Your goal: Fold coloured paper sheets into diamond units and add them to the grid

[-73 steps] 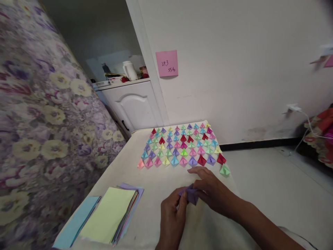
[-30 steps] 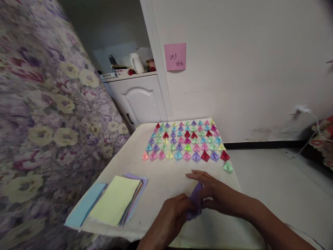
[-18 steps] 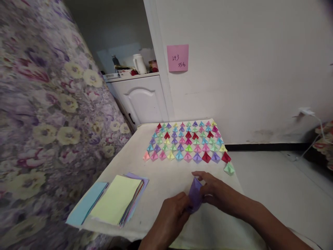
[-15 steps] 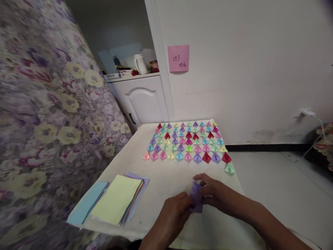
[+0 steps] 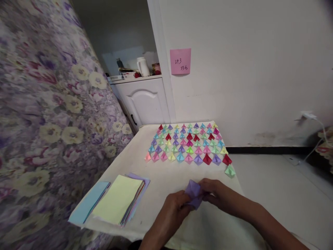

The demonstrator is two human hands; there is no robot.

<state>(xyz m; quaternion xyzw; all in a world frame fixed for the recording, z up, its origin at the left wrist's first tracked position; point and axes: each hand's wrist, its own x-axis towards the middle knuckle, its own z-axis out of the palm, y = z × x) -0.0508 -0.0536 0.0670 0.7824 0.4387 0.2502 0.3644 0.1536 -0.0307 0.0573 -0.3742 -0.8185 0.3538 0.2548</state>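
A partly folded piece of purple origami paper (image 5: 193, 193) is held a little above the near part of the table, between both hands. My left hand (image 5: 179, 205) pinches its left lower side. Its right side is gripped by the fingers of my right hand (image 5: 212, 190). Creases and folded flaps show on the paper, but the fingers cover part of its edges. Beyond the hands, rows of small folded paper pieces (image 5: 189, 149) in many colours lie on the table, with a single light green piece (image 5: 230, 171) in front at the right.
A stack of coloured paper (image 5: 118, 199), yellow on top, lies at the table's left beside blue sheets (image 5: 90, 201). The cloth-covered table (image 5: 166, 177) meets the wall at the back. A floral curtain (image 5: 65, 139) hangs left, near a white cabinet (image 5: 145, 100).
The purple paper has been turned and now shows more of its folded face. My right fingers have closed in on its right side. The view has shifted slightly.
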